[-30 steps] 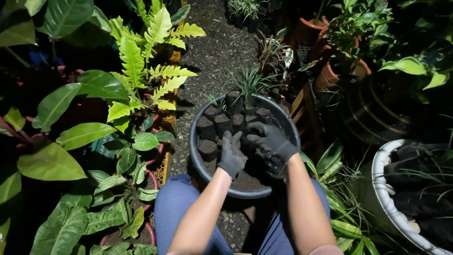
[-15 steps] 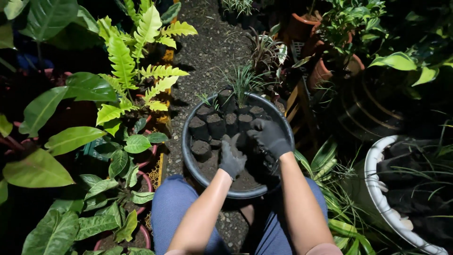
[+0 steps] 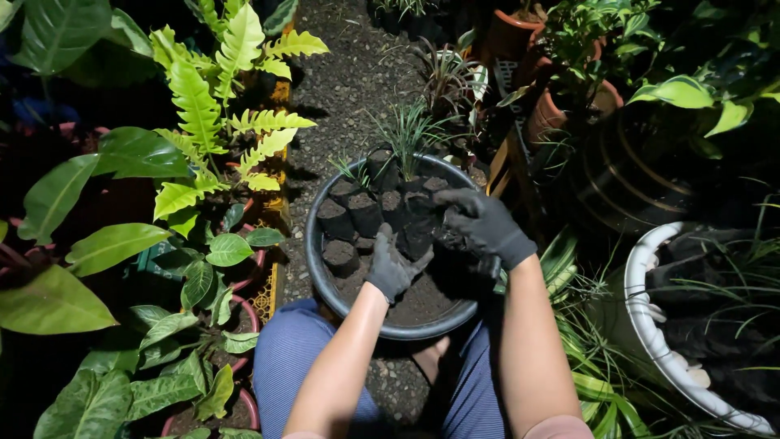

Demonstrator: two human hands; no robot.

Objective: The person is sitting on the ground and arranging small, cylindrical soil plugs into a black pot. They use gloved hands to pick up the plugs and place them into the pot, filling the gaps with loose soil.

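Both dark-gloved hands, left hand [image 3: 394, 268] and right hand [image 3: 485, 228], seem curled around a small black soil-filled nursery bag [image 3: 419, 232] standing upright between them, inside the round dark basin [image 3: 318, 268]; right's nearer.

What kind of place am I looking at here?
Most likely a plant nursery or garden, outdoors at night. Potted plants crowd a gravel path, and gloved hands work over a basin of soil-filled seedling bags.

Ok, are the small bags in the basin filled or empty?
Filled. The small black bags stand upright in the basin with dark soil at their open tops. The one between both gloved hands is too hidden to tell.
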